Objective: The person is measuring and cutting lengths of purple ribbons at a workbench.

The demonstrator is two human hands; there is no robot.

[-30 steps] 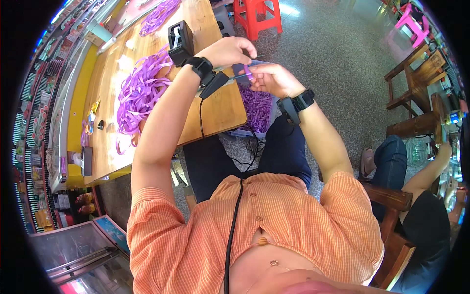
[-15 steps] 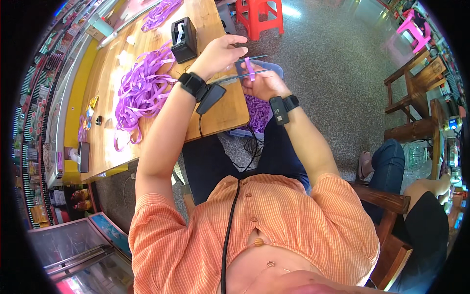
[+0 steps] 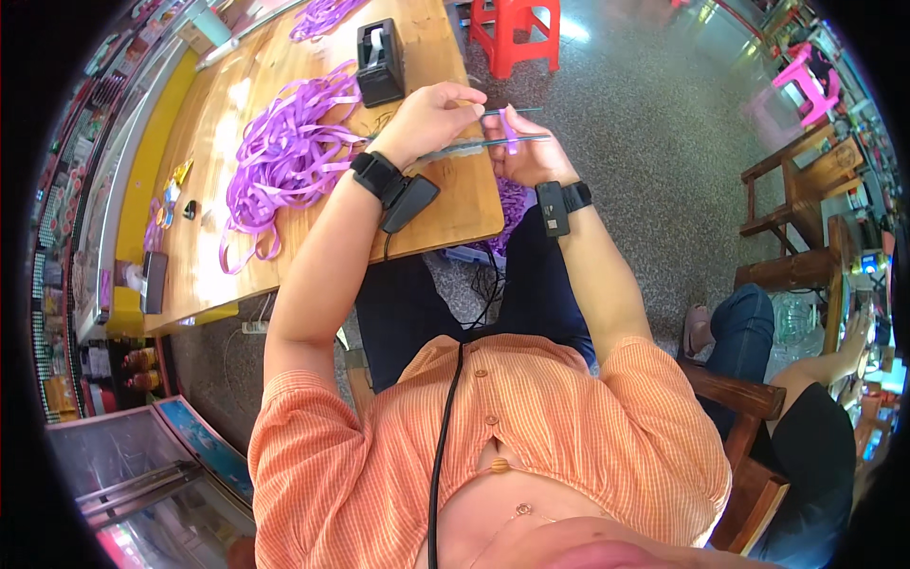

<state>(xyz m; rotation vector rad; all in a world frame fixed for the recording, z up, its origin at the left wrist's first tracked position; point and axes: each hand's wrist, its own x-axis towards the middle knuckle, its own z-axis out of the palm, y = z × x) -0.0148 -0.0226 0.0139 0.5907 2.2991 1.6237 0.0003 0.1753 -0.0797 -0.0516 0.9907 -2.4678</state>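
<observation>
Two thin dark rods (image 3: pixel 533 139) jut past the table's right edge, with a short purple ribbon (image 3: pixel 510 133) looped around them. My right hand (image 3: pixel 533 159) is beside the rods, fingers curled behind them and thumb against the ribbon's upper end. From the left, my left hand (image 3: pixel 431 121) reaches over the near rod. Its thumb and forefinger are drawn together close to the far rod; whatever is between them is too small to make out. A big tangle of purple ribbon (image 3: pixel 284 156) lies on the wooden table (image 3: pixel 445 223), left of my left hand.
A black tape dispenser (image 3: pixel 380 71) stands beyond my left hand. Under the table corner, a container of purple pieces (image 3: pixel 512 213) is partly hidden. A red stool (image 3: pixel 517 38) stands on the floor ahead. Wooden chairs (image 3: pixel 791 190) and a seated person's legs (image 3: pixel 744 327) are at right.
The thumb and forefinger of my left hand have come closer together. The whole view has shifted slightly, so table and hands appear further right. The ribbon is still around the rods.
</observation>
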